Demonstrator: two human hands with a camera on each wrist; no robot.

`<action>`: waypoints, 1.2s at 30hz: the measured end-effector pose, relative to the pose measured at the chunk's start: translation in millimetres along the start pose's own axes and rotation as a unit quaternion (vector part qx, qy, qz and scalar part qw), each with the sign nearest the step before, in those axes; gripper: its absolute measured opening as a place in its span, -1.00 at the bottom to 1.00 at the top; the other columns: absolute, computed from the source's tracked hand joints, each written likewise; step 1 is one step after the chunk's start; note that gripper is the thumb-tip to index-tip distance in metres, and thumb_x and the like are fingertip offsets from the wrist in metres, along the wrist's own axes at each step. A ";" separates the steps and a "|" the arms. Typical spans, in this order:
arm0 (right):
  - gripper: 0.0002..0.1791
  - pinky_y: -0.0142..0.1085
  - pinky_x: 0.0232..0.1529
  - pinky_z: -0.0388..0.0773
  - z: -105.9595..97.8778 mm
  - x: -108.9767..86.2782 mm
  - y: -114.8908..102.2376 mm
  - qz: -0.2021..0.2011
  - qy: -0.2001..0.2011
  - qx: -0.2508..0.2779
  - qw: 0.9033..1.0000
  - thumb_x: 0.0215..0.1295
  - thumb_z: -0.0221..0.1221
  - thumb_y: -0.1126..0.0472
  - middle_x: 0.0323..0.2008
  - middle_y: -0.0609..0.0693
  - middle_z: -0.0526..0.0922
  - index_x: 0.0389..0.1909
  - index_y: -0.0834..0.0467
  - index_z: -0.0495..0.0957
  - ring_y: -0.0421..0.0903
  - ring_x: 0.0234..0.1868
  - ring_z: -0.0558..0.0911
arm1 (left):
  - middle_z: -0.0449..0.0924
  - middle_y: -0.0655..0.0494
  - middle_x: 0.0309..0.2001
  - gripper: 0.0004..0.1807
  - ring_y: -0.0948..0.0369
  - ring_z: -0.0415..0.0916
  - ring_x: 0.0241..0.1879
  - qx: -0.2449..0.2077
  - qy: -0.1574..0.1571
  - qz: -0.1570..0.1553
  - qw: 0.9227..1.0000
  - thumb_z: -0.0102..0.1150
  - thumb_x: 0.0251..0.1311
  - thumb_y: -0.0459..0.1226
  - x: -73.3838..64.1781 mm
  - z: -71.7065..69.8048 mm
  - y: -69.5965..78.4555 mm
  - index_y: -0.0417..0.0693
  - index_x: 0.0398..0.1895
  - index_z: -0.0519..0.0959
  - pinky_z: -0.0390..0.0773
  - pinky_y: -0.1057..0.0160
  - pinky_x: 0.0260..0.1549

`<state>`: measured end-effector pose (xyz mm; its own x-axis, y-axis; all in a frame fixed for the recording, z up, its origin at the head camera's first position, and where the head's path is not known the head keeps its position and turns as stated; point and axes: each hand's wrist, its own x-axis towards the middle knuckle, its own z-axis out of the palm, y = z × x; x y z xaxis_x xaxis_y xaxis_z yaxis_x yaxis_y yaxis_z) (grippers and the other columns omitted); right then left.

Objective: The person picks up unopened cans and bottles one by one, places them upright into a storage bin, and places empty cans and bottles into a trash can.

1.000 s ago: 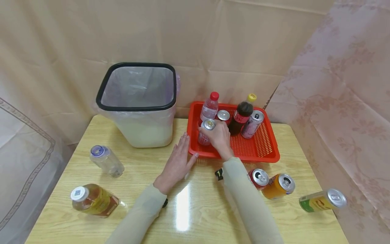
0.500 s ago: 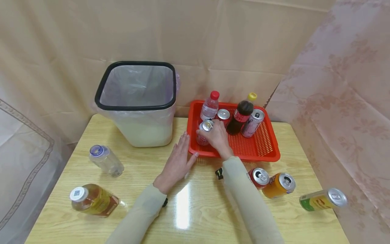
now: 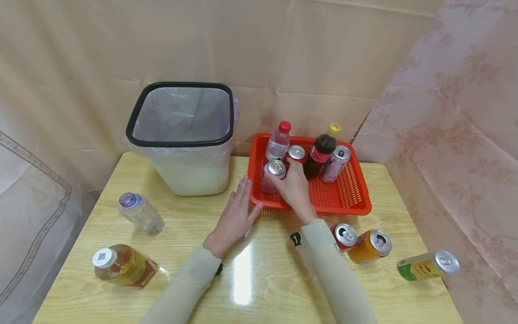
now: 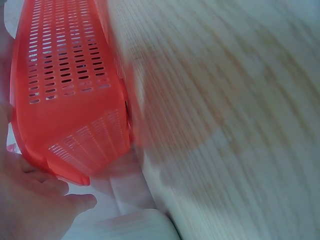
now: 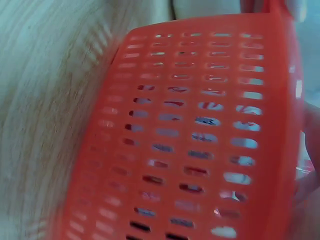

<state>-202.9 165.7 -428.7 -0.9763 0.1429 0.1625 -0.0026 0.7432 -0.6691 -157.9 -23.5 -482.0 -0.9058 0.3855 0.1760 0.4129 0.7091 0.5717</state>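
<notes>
A red plastic basket (image 3: 323,209) holds drinks at the back right of the table. My right hand (image 3: 293,184) reaches over its front rim to a pinkish soda can (image 3: 270,183) standing in the left front corner. The thumb overlaps the can's front, while the fingers stand off its right side. Behind that can are a red-capped water bottle (image 3: 278,144) and another can (image 3: 296,153). My left hand (image 3: 234,216) lies with straight fingers against the basket's left front corner, also seen beside the basket wall (image 4: 65,115) in the left wrist view.
A lined bin (image 3: 198,173) stands at back left. An uncapped clear bottle (image 3: 145,216) and a tea bottle (image 3: 127,265) are on the left. Red (image 3: 344,236), orange (image 3: 370,247) and yellow-green (image 3: 425,266) cans stand front right. A cola bottle (image 3: 319,157) and pink can (image 3: 333,166) share the basket.
My right fingers have loosened from the soda can and moved slightly right, leaving it standing in the basket corner. The left hand stays in place.
</notes>
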 end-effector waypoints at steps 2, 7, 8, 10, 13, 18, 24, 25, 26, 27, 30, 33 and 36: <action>-0.02 0.10 0.37 0.42 -6.5 -7.8 -0.5 -0.006 0.009 0.002 1.000 0.27 0.39 -0.22 0.33 0.26 0.40 0.48 0.29 0.26 0.19 0.32 0.46 | -0.21 -0.11 0.68 -0.12 -0.03 -0.18 0.64 0.001 0.001 0.003 1.000 -0.05 0.57 0.07 -0.1 0.2 -0.5 -0.29 0.65 -0.08 0.07 -0.21 0.50; -0.09 0.13 0.35 0.43 -26.0 -26.6 -7.6 -0.026 0.030 0.004 0.999 0.33 0.33 -0.20 0.37 0.25 0.40 0.49 0.25 0.28 0.21 0.32 0.46 | -0.22 -0.11 0.68 -0.12 -0.03 -0.19 0.64 -0.003 0.000 -0.001 1.000 -0.04 0.57 0.07 -0.7 -0.7 -1.4 -0.29 0.65 -0.08 0.05 -0.20 0.51; -0.12 0.14 0.34 0.43 -30.1 -30.2 -9.6 -0.030 0.033 0.007 0.999 0.34 0.33 -0.19 0.37 0.24 0.41 0.48 0.24 0.29 0.21 0.32 0.47 | -0.22 -0.11 0.68 -0.12 -0.04 -0.19 0.64 -0.004 0.000 -0.002 1.000 -0.04 0.57 0.07 -0.8 -1.0 -1.5 -0.29 0.65 -0.08 0.04 -0.19 0.51; -0.15 0.14 0.34 0.42 -38.2 -37.1 -13.5 -0.038 0.040 0.009 0.998 0.36 0.31 -0.19 0.38 0.23 0.42 0.48 0.23 0.31 0.20 0.33 0.47 | -0.23 -0.11 0.68 -0.12 -0.04 -0.18 0.64 -0.004 0.001 -0.003 1.000 -0.04 0.57 0.07 -0.9 -1.6 -1.6 -0.28 0.66 -0.09 0.04 -0.19 0.51; -0.18 0.13 0.34 0.42 -50.5 -47.4 -18.9 -0.049 0.044 0.012 0.998 0.38 0.28 -0.21 0.37 0.18 0.44 0.48 0.20 0.32 0.16 0.34 0.48 | -0.24 -0.10 0.68 -0.11 -0.05 -0.18 0.64 -0.004 0.001 -0.001 1.000 -0.04 0.57 0.07 -0.9 -2.1 -2.2 -0.28 0.66 -0.10 0.03 -0.19 0.51; -0.22 0.10 0.34 0.43 -74.7 -65.9 -27.0 -0.061 0.053 0.014 0.997 0.43 0.21 -0.24 0.35 0.15 0.48 0.46 0.18 0.35 0.12 0.33 0.49 | -0.25 -0.07 0.69 -0.11 0.00 -0.21 0.65 -0.009 -0.001 -0.001 1.000 -0.05 0.57 0.08 -1.1 -2.1 -2.3 -0.26 0.66 -0.10 0.02 -0.19 0.51; -0.31 0.09 0.28 0.47 -105.5 -86.3 -29.6 -0.081 0.083 0.018 0.993 0.47 0.21 -0.16 0.32 0.13 0.52 0.45 0.15 0.41 0.12 0.27 0.54 | -0.25 -0.06 0.69 -0.11 0.01 -0.22 0.65 -0.010 0.001 0.001 1.000 -0.05 0.57 0.09 -1.1 -0.7 -2.0 -0.26 0.66 -0.09 0.03 -0.19 0.51; -0.33 0.10 0.27 0.47 -111.1 -89.0 -28.8 -0.086 0.092 0.021 0.992 0.47 0.22 -0.13 0.32 0.13 0.53 0.44 0.15 0.42 0.13 0.27 0.55 | -0.25 -0.06 0.69 -0.11 0.01 -0.21 0.65 -0.010 0.001 0.002 1.000 -0.05 0.57 0.09 -1.0 -0.4 -2.1 -0.26 0.66 -0.09 0.03 -0.19 0.51; -0.35 0.12 0.26 0.47 -117.1 -91.8 -28.1 -0.088 0.098 0.022 0.991 0.48 0.22 -0.11 0.32 0.13 0.53 0.44 0.15 0.43 0.14 0.26 0.55 | -0.24 -0.07 0.69 -0.11 -0.01 -0.20 0.64 -0.009 0.003 0.003 1.000 -0.05 0.57 0.09 -0.9 -0.1 -2.0 -0.26 0.66 -0.09 0.04 -0.20 0.51; -0.37 0.13 0.25 0.47 -123.0 -94.4 -27.0 -0.090 0.105 0.022 0.990 0.48 0.22 -0.09 0.31 0.12 0.54 0.43 0.14 0.43 0.14 0.26 0.55 | -0.24 -0.07 0.69 -0.11 -0.01 -0.19 0.64 -0.009 0.003 0.005 1.000 -0.05 0.57 0.09 -1.0 0.1 -2.0 -0.27 0.66 -0.08 0.05 -0.20 0.51; -0.41 0.12 0.26 0.46 -141.4 -101.6 -22.0 -0.088 0.127 0.023 0.988 0.49 0.23 -0.03 0.32 0.10 0.55 0.42 0.14 0.45 0.16 0.27 0.56 | -0.23 -0.09 0.68 -0.11 -0.03 -0.18 0.64 -0.010 0.005 0.008 1.000 -0.03 0.56 0.08 -1.1 0.4 -1.8 -0.28 0.66 -0.08 0.06 -0.21 0.50; -0.43 -0.18 0.28 0.48 -158.7 -107.5 -14.8 -0.070 0.138 0.023 0.988 0.49 0.23 -0.01 0.32 0.07 0.57 0.42 0.12 0.47 0.17 0.26 0.59 | -0.22 -0.10 0.68 -0.11 -0.04 -0.18 0.64 -0.013 0.004 0.009 1.000 -0.02 0.56 0.08 -1.2 0.5 -1.6 -0.28 0.66 -0.08 0.06 -0.22 0.50; -0.46 -0.52 0.20 0.44 -172.9 -111.4 -3.1 -0.056 0.149 0.027 0.987 0.49 0.24 0.04 0.31 0.07 0.58 0.41 0.11 0.49 0.18 0.24 0.60 | -0.23 -0.09 0.68 -0.11 -0.03 -0.18 0.64 -0.011 0.003 0.008 1.000 -0.03 0.56 0.08 -1.4 0.7 -1.6 -0.28 0.66 -0.08 0.05 -0.22 0.50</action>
<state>-56.7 260.5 -319.4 -0.8622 0.2532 0.4389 -0.1269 0.7306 -0.6709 -157.3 -24.8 -483.7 -0.9000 0.3922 0.1900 0.4244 0.6896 0.5868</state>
